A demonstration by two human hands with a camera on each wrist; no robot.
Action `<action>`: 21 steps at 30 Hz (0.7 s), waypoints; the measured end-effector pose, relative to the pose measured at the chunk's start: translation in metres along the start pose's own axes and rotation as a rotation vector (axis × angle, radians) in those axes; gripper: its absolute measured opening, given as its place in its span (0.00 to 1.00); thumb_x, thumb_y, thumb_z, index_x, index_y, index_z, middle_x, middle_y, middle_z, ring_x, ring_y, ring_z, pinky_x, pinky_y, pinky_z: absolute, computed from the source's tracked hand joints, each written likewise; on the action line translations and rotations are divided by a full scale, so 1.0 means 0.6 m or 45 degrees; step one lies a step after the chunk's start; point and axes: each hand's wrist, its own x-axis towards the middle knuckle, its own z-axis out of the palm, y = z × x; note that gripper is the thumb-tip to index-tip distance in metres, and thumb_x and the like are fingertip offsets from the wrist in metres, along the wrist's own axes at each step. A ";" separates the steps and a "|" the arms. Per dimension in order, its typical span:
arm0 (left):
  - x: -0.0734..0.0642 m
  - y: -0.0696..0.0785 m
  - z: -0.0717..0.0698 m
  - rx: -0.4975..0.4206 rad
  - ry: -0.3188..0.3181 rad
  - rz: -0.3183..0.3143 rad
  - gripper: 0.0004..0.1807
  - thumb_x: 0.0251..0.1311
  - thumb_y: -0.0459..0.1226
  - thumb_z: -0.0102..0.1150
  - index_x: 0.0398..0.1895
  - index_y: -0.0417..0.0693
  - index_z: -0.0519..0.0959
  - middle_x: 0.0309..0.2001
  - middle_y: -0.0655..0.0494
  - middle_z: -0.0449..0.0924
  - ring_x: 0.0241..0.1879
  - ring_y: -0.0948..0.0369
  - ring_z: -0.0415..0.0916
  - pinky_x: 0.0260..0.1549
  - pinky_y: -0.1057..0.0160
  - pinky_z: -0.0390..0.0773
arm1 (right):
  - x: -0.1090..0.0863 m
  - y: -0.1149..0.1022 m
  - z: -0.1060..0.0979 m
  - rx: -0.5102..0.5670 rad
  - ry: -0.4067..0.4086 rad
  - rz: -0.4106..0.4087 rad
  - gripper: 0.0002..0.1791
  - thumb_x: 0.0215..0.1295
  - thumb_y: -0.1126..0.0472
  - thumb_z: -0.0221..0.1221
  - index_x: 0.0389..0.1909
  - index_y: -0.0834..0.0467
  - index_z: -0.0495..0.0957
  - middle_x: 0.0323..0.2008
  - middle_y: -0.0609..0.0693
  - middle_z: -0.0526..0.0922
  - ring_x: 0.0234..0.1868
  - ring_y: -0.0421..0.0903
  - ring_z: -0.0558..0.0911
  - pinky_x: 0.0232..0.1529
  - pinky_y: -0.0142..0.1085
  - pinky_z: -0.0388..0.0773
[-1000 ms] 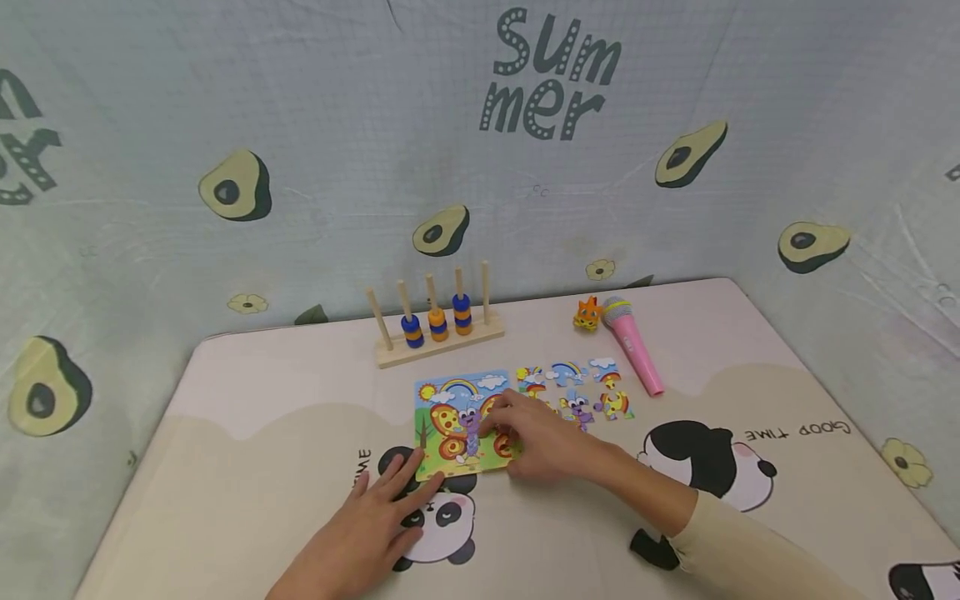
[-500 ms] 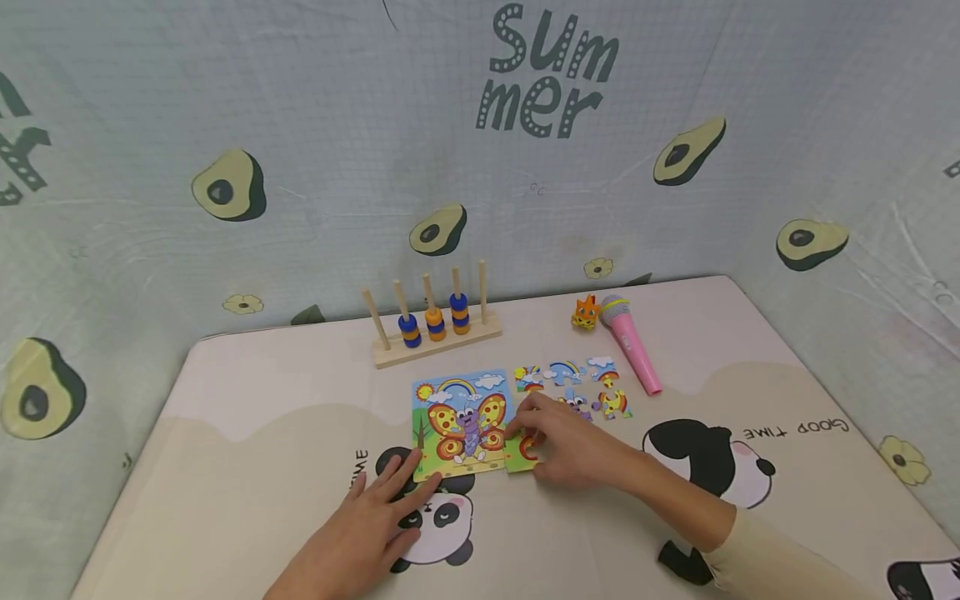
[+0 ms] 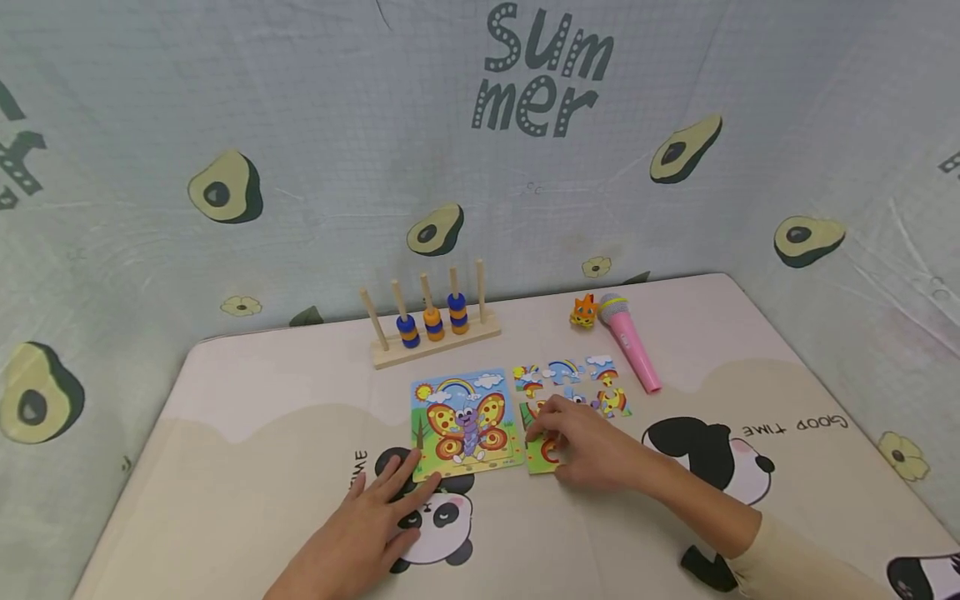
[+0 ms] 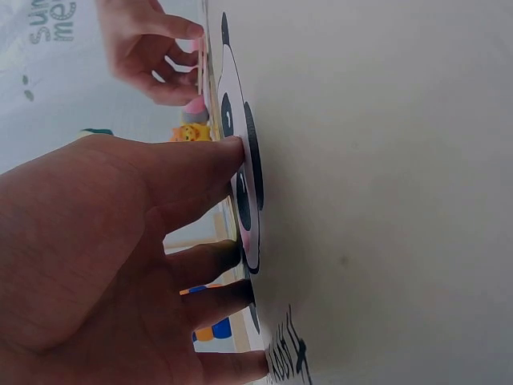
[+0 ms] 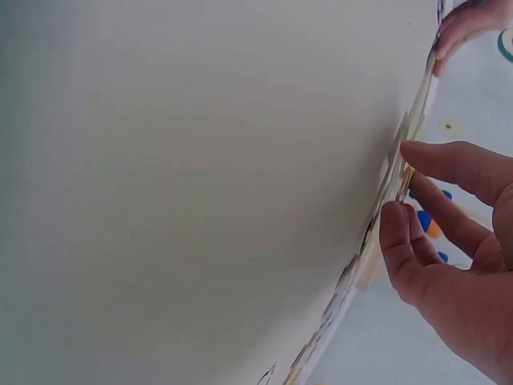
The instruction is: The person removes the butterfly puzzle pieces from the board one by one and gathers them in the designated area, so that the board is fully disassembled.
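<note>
A square puzzle board (image 3: 467, 425) with a butterfly, a sun and a rainbow on it lies flat on the table. My left hand (image 3: 363, 525) rests with spread, straight fingers at the board's lower left corner, its index and thumb tips touching the edge. Just right of the board, my right hand (image 3: 592, 446) pinches a green and red puzzle piece (image 3: 540, 458) between thumb and fingers. Part of that piece is hidden by the fingers. Several loose puzzle pieces (image 3: 564, 372) lie above this hand, some partly covered by it.
Behind the board stands a wooden peg stand (image 3: 442, 340) with blue and orange rings. A small orange animal figure (image 3: 583, 312) and a pink toy microphone (image 3: 633, 350) are at the back right. Hanging printed cloth (image 3: 337, 167) borders the table (image 3: 247, 467).
My right hand has slid right, off the board's right side, with the puzzle piece in its fingers. The butterfly's right wing on the board is uncovered. The left hand stays in place.
</note>
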 end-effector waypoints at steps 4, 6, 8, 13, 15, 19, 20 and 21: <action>-0.001 -0.001 0.000 -0.004 0.003 0.012 0.33 0.71 0.48 0.64 0.78 0.62 0.68 0.84 0.50 0.52 0.80 0.40 0.55 0.68 0.21 0.55 | 0.000 0.003 0.001 -0.018 0.001 0.003 0.26 0.48 0.74 0.69 0.50 0.52 0.85 0.47 0.44 0.75 0.43 0.43 0.73 0.45 0.38 0.72; -0.001 -0.001 0.001 -0.002 0.003 0.015 0.34 0.71 0.48 0.64 0.78 0.62 0.68 0.84 0.50 0.52 0.80 0.39 0.55 0.68 0.21 0.55 | 0.000 0.003 0.001 -0.025 -0.001 0.003 0.26 0.48 0.75 0.68 0.50 0.52 0.85 0.48 0.43 0.75 0.43 0.43 0.73 0.45 0.38 0.71; -0.001 -0.001 0.001 -0.001 0.000 0.016 0.34 0.71 0.48 0.63 0.78 0.62 0.68 0.84 0.50 0.51 0.80 0.39 0.55 0.68 0.21 0.55 | 0.000 0.002 0.001 -0.030 -0.007 0.003 0.26 0.48 0.75 0.68 0.49 0.52 0.85 0.48 0.43 0.76 0.44 0.44 0.73 0.45 0.39 0.72; 0.000 -0.001 0.000 -0.001 -0.007 0.011 0.34 0.71 0.48 0.63 0.78 0.63 0.68 0.84 0.50 0.51 0.81 0.40 0.54 0.68 0.21 0.54 | -0.001 -0.001 -0.001 -0.042 -0.023 0.014 0.25 0.50 0.75 0.69 0.49 0.52 0.86 0.49 0.44 0.77 0.48 0.46 0.74 0.49 0.43 0.74; 0.000 -0.001 0.000 -0.004 -0.010 0.008 0.34 0.71 0.48 0.64 0.78 0.63 0.68 0.84 0.50 0.51 0.81 0.40 0.54 0.68 0.21 0.54 | -0.001 -0.002 -0.001 -0.047 -0.026 0.016 0.24 0.50 0.74 0.69 0.49 0.52 0.86 0.50 0.44 0.77 0.50 0.47 0.75 0.50 0.45 0.75; 0.000 -0.001 0.000 -0.005 -0.010 0.004 0.34 0.71 0.48 0.64 0.78 0.63 0.68 0.84 0.50 0.52 0.81 0.40 0.54 0.68 0.21 0.54 | -0.001 -0.001 -0.001 -0.061 -0.026 0.006 0.24 0.50 0.74 0.70 0.49 0.52 0.86 0.49 0.44 0.78 0.52 0.47 0.75 0.53 0.46 0.76; 0.000 -0.001 0.000 -0.006 -0.009 0.005 0.34 0.71 0.48 0.64 0.78 0.63 0.68 0.84 0.49 0.52 0.81 0.40 0.54 0.68 0.21 0.54 | -0.001 0.000 -0.001 -0.063 -0.026 0.003 0.24 0.50 0.74 0.70 0.49 0.52 0.86 0.49 0.44 0.78 0.52 0.47 0.75 0.53 0.46 0.76; 0.000 -0.002 0.000 -0.005 -0.007 0.006 0.34 0.70 0.48 0.64 0.78 0.63 0.68 0.84 0.49 0.52 0.81 0.40 0.54 0.68 0.21 0.54 | -0.001 0.000 -0.001 -0.064 -0.027 0.000 0.24 0.50 0.73 0.70 0.49 0.52 0.86 0.49 0.44 0.78 0.52 0.47 0.75 0.53 0.46 0.77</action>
